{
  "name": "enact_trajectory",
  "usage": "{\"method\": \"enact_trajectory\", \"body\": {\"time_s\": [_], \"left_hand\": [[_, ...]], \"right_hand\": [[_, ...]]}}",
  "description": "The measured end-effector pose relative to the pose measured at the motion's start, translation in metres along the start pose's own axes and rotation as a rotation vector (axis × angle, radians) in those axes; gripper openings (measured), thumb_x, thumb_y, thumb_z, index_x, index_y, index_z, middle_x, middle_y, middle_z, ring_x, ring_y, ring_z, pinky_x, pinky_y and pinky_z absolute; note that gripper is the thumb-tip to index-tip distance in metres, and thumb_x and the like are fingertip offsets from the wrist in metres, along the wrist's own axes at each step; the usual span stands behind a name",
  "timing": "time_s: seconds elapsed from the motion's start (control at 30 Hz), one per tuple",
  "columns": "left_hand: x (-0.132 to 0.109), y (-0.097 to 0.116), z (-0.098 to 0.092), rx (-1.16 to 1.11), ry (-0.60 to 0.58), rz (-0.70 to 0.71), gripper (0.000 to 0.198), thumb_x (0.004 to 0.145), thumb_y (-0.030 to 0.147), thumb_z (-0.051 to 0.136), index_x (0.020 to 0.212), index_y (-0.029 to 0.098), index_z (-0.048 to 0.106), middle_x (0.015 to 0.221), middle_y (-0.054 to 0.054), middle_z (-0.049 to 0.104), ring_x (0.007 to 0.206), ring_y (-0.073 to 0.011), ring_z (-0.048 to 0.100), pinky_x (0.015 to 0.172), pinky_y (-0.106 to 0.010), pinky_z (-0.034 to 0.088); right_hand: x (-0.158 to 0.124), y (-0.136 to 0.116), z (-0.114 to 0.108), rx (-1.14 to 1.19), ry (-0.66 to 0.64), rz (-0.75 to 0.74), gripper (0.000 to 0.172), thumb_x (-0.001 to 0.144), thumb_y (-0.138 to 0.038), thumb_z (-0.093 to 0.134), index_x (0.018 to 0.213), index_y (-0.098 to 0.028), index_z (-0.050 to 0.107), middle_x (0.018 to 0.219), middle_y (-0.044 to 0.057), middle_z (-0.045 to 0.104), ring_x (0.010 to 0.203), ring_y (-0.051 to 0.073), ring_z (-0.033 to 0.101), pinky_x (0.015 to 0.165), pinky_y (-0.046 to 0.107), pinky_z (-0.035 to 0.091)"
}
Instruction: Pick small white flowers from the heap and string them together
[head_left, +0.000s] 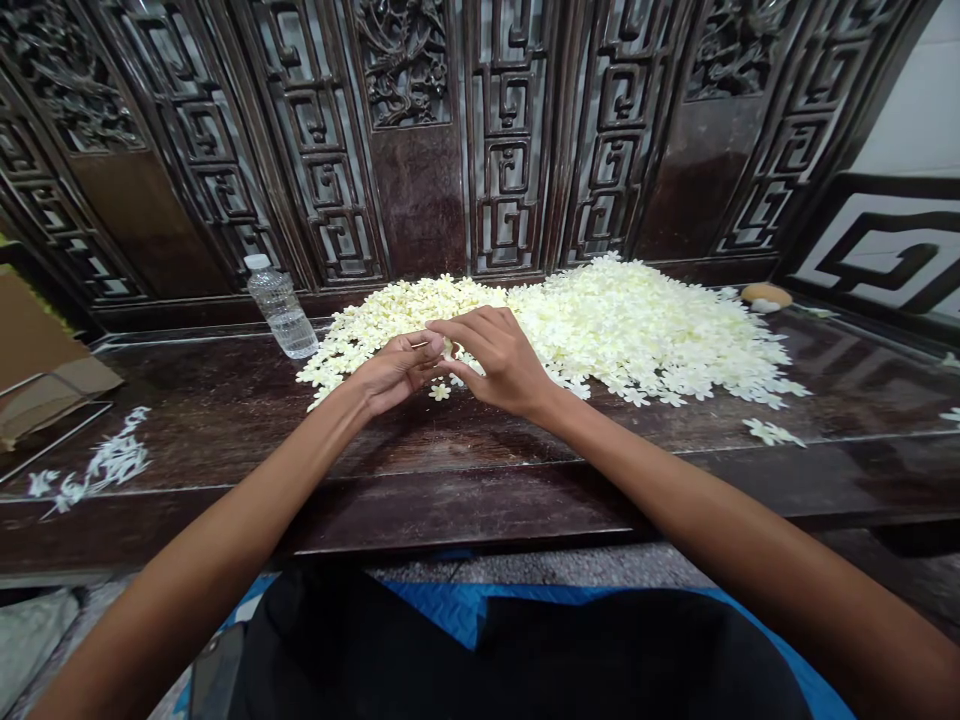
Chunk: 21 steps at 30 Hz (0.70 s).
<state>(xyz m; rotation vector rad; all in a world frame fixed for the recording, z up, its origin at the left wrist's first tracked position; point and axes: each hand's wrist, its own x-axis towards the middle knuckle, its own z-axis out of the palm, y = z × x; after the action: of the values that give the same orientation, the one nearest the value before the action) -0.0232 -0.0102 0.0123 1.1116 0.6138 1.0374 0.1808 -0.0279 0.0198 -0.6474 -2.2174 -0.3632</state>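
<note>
flowers (pixel 637 325) partly behind right hand (pixel 499 362)

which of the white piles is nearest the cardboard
The small scatter of thin white pieces at far left, beside the cardboard; the large flower heap is central, the little cluster front-right of it.

Small pale piece at my fingers (pixel 480 345), mostly covered; shape unclear. Beyond it, loose flowers massed on the desk (pixel 510 440): left heap (pixel 405 300) yellowish cream, low; right heap (pixel 652 320) whiter, broader, meeting the left one. Blooms small, open-petalled, lying every which way, thinning at the near edges. One single blossom (pixel 439 391) flat, just near of the left heap.
</note>
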Motion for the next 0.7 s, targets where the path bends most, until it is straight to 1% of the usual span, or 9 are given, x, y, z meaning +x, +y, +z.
{"method": "enact_trajectory", "body": {"time_s": [0.1, 0.2, 0.3, 0.37, 0.43, 0.5, 0.6, 0.7], "left_hand": [[0.0, -0.002, 0.002, 0.012, 0.043, 0.024, 0.036, 0.064, 0.027, 0.099, 0.08, 0.011, 0.071, 0.076, 0.0, 0.065, 0.07, -0.0089, 0.062, 0.076, -0.024, 0.06], [0.0, -0.003, 0.004, 0.044, 0.076, 0.077, 0.038, 0.061, 0.03, 0.1, 0.075, 0.011, 0.07, 0.072, 0.001, 0.062, 0.066, -0.0081, 0.059, 0.07, -0.022, 0.058], [-0.001, -0.003, 0.006, 0.061, 0.083, 0.139, 0.04, 0.059, 0.033, 0.1, 0.071, 0.012, 0.069, 0.072, 0.001, 0.063, 0.065, -0.0074, 0.058, 0.063, -0.019, 0.054], [-0.001, -0.002, 0.006, 0.051, 0.076, 0.152, 0.039, 0.061, 0.034, 0.1, 0.072, 0.011, 0.07, 0.073, -0.001, 0.065, 0.07, -0.0091, 0.062, 0.066, -0.019, 0.054], [-0.001, -0.002, 0.007, 0.029, 0.076, 0.145, 0.038, 0.063, 0.035, 0.099, 0.074, 0.011, 0.071, 0.076, -0.002, 0.067, 0.076, -0.0109, 0.066, 0.073, -0.021, 0.057], [-0.001, -0.003, 0.007, -0.005, 0.098, 0.138, 0.039, 0.062, 0.035, 0.099, 0.074, 0.011, 0.071, 0.077, -0.002, 0.068, 0.076, -0.0101, 0.066, 0.077, -0.022, 0.058], [0.0, -0.006, 0.008, -0.053, 0.136, 0.111, 0.041, 0.059, 0.034, 0.101, 0.074, 0.011, 0.071, 0.075, 0.0, 0.067, 0.068, -0.0073, 0.062, 0.074, -0.021, 0.059], [0.001, -0.008, 0.009, -0.082, 0.164, 0.07, 0.042, 0.057, 0.032, 0.101, 0.08, 0.011, 0.072, 0.075, 0.0, 0.069, 0.065, -0.0072, 0.063, 0.07, -0.02, 0.059]], "right_hand": [[0.0, -0.001, 0.0, 0.011, 0.004, 0.001, 0.04, 0.104, -0.031, 0.058, 0.143, -0.023, 0.059, 0.126, 0.01, 0.071, 0.114, 0.028, 0.058, 0.096, 0.042, 0.04], [0.0, -0.001, 0.002, 0.037, 0.018, 0.015, 0.041, 0.103, -0.03, 0.061, 0.143, -0.022, 0.059, 0.123, 0.011, 0.071, 0.114, 0.028, 0.06, 0.096, 0.042, 0.041], [0.0, -0.001, 0.004, 0.093, 0.072, 0.019, 0.042, 0.101, -0.032, 0.064, 0.141, -0.021, 0.059, 0.122, 0.01, 0.072, 0.115, 0.027, 0.062, 0.097, 0.043, 0.044], [0.0, -0.001, 0.006, 0.153, 0.129, 0.016, 0.043, 0.1, -0.034, 0.067, 0.14, -0.02, 0.059, 0.124, 0.011, 0.073, 0.116, 0.027, 0.064, 0.099, 0.043, 0.046], [0.0, 0.0, 0.007, 0.212, 0.173, 0.034, 0.045, 0.1, -0.037, 0.067, 0.14, -0.02, 0.059, 0.128, 0.012, 0.072, 0.119, 0.027, 0.065, 0.1, 0.044, 0.049], [-0.001, 0.001, 0.008, 0.245, 0.194, 0.079, 0.046, 0.099, -0.04, 0.068, 0.14, -0.021, 0.06, 0.131, 0.013, 0.071, 0.121, 0.027, 0.065, 0.101, 0.046, 0.052], [-0.001, 0.001, 0.009, 0.25, 0.202, 0.12, 0.042, 0.098, -0.04, 0.069, 0.135, -0.02, 0.065, 0.128, 0.012, 0.073, 0.119, 0.027, 0.067, 0.102, 0.046, 0.054], [-0.002, 0.001, 0.01, 0.242, 0.218, 0.103, 0.034, 0.099, -0.036, 0.069, 0.129, -0.02, 0.069, 0.123, 0.01, 0.076, 0.117, 0.025, 0.069, 0.101, 0.045, 0.055]]}}
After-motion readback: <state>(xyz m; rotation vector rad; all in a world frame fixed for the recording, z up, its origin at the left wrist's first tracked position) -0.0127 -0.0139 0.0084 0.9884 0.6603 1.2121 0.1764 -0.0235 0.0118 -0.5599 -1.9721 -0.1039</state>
